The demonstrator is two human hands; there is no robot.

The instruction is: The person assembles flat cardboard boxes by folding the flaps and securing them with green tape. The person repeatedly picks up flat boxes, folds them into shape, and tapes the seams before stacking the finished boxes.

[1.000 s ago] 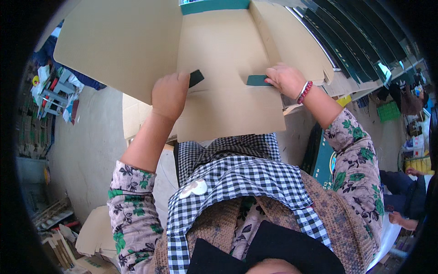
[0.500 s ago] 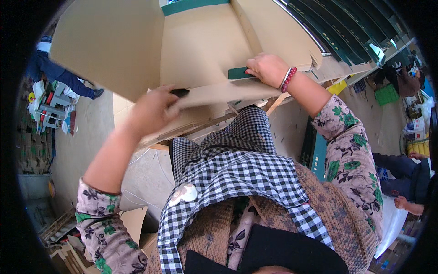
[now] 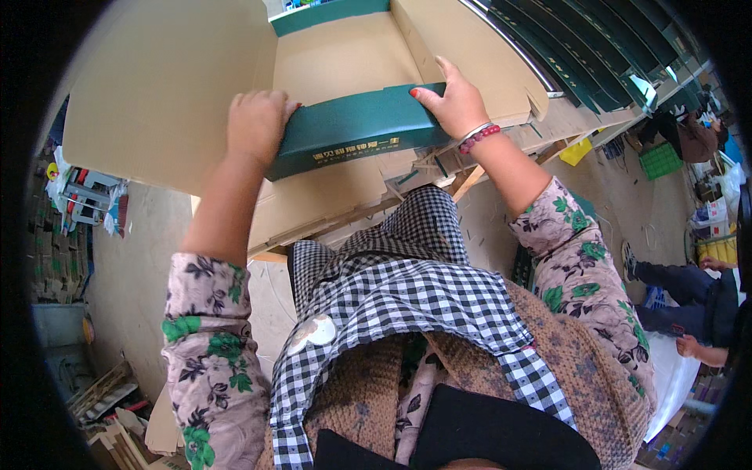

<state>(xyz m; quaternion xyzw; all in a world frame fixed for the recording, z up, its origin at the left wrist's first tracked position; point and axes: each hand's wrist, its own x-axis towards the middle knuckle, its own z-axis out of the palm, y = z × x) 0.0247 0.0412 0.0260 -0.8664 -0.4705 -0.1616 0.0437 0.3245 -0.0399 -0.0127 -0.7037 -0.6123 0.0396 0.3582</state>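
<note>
A cardboard box [image 3: 345, 63], brown inside and dark green outside, lies unfolded on the table ahead of me. Its near wall [image 3: 356, 129] stands up, with the green printed face toward me. My left hand [image 3: 257, 127] is closed over the left end of this wall, fingers curled at the corner where the large brown lid flap [image 3: 168, 86] spreads out to the left. At the wall's right end my right hand [image 3: 457, 103] grips the corner, thumb on the top edge and the other fingers partly hidden behind it.
Several dark green box pieces [image 3: 580, 51] are stacked at the far right of the wooden table [image 3: 572, 117]. Flat cardboard [image 3: 329, 196] lies under the box at the table's near edge. Another person [image 3: 689, 301] is at the right, and a green crate [image 3: 660, 160] sits on the floor.
The near wall has turned up, so its green face now shows instead of the brown side. My left hand has moved up to its corner. The person at the far left has mostly left view.
</note>
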